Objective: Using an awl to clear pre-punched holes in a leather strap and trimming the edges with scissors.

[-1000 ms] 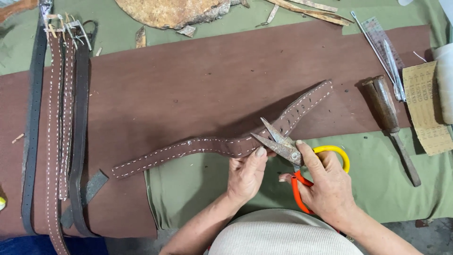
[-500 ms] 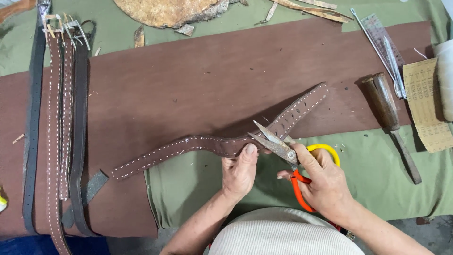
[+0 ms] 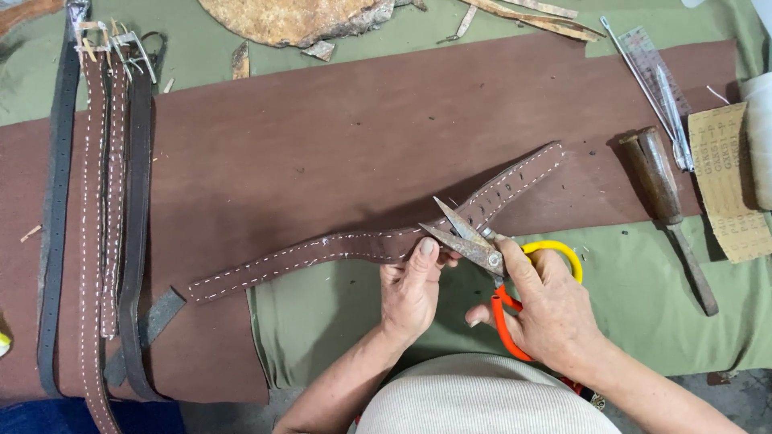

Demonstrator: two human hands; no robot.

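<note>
1. leather sheet (image 3: pixel 322 120), dark brown, spans most of the frame over green cloth (image 3: pixel 643 305).
2. finished belts (image 3: pixel 96 201) lie in a vertical row at the left edge.
3. stitched brown strap (image 3: pixel 354 249) runs diagonally across the centre, from lower left to upper right.
4. left hand (image 3: pixel 410 293), lower centre, pinches the strap's lower edge with its thumb on top.
5. right hand (image 3: pixel 547 309), just beside it, grips scissors (image 3: pixel 474 245) with orange and yellow handles, blades apart at the strap.
6. wooden-handled tool (image 3: pixel 663 189) lies at the right.

Single head view, steep downward, close over workbench (image 3: pixel 643 305), hands nearest.
</note>
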